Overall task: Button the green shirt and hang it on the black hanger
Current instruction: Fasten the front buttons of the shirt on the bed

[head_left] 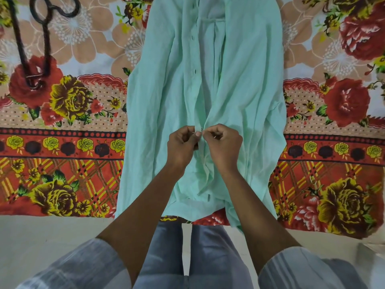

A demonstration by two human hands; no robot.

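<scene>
The pale green shirt (162, 97) lies flat on the flowered bedsheet, hem toward me, its front open higher up with buttonholes running along the left placket. My left hand (182, 143) pinches the left placket edge low on the shirt. My right hand (224, 143) pinches the right front edge, and the two edges meet between my fingertips. The button itself is too small to make out. The black hanger (44, 38) lies on the sheet at the far left, well apart from both hands.
The flowered bedsheet (62, 113) covers the bed on both sides of the shirt. The bed's near edge runs just below the shirt hem. My legs in grey trousers (187, 247) stand against it, above a pale floor.
</scene>
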